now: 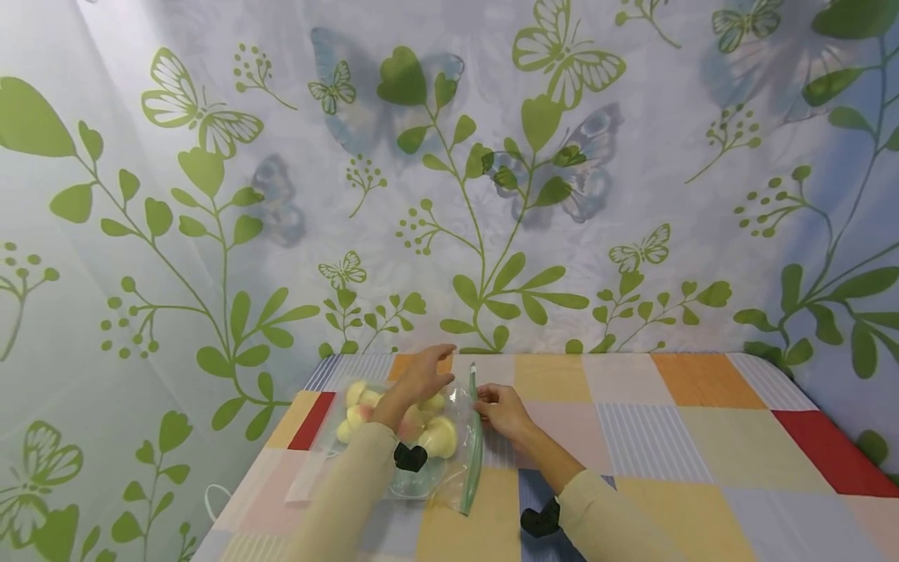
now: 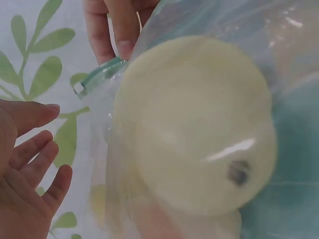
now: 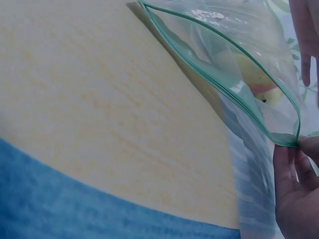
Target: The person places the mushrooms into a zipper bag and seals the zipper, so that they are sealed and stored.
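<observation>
A clear zip bag (image 1: 456, 476) lies on the table with several pale yellow, red-blushed fruits (image 1: 438, 439) inside. Its green zip strip (image 1: 474, 457) faces right, and in the right wrist view the mouth gapes. My right hand (image 1: 504, 409) pinches the edge of the bag at the green strip, thumb against fingers. Over the far side of the bag, my left hand (image 1: 424, 377) holds nothing, its fingers loosely spread. The left wrist view shows that hand apart from a white slider (image 2: 79, 88) at the strip's end. One large fruit (image 2: 194, 119) fills the middle there, behind the plastic.
A patchwork cloth (image 1: 653, 437) covers the table. Behind it hangs a curtain (image 1: 492, 234) printed with green leaves and butterflies, close to the table's far edge. A white cable (image 1: 211, 499) loops beside the left edge.
</observation>
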Demonstrator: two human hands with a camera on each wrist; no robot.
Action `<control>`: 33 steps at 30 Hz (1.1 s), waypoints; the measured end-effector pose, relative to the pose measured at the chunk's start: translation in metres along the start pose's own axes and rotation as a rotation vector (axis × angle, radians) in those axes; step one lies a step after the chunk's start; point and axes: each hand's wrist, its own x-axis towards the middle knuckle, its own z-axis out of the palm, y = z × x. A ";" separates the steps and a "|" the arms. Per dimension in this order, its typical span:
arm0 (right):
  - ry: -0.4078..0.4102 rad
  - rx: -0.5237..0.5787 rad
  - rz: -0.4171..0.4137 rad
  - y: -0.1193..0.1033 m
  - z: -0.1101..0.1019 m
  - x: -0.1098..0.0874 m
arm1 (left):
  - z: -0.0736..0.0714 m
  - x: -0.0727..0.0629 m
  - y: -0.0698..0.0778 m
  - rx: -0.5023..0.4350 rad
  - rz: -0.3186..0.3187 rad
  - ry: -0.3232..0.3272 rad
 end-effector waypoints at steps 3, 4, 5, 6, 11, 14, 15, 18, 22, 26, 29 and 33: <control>-0.015 -0.002 -0.020 0.000 -0.001 0.000 | 0.002 0.005 -0.006 -0.040 -0.026 0.007; -0.021 -0.003 -0.025 0.000 -0.002 0.000 | 0.003 0.007 -0.008 -0.043 -0.037 0.002; -0.025 -0.004 -0.032 0.000 -0.002 0.000 | 0.003 0.008 -0.010 -0.040 -0.044 -0.003; -0.032 -0.004 -0.037 0.000 -0.003 -0.001 | 0.004 0.009 -0.011 -0.035 -0.053 -0.010; -0.033 0.006 -0.062 -0.001 -0.002 -0.002 | 0.006 0.014 -0.015 0.054 -0.101 -0.059; -0.026 0.010 -0.078 -0.001 -0.001 -0.001 | 0.007 0.017 -0.013 0.086 -0.097 -0.106; -0.023 0.009 -0.086 -0.002 -0.001 -0.001 | 0.007 0.019 -0.012 0.092 -0.087 -0.125; -0.014 0.001 -0.095 -0.002 0.001 -0.001 | 0.009 0.022 -0.011 0.081 -0.049 -0.165; -0.003 -0.008 -0.082 -0.001 0.003 0.000 | 0.012 0.026 -0.015 0.079 -0.021 -0.164; 0.001 -0.023 -0.084 0.000 0.002 0.000 | 0.012 0.028 -0.018 0.075 -0.015 -0.134; -0.011 -0.028 -0.069 -0.001 0.001 -0.001 | 0.012 0.028 -0.020 0.039 -0.023 -0.122; -0.049 -0.007 -0.027 -0.006 -0.002 -0.004 | 0.014 0.027 -0.022 -0.008 -0.033 -0.115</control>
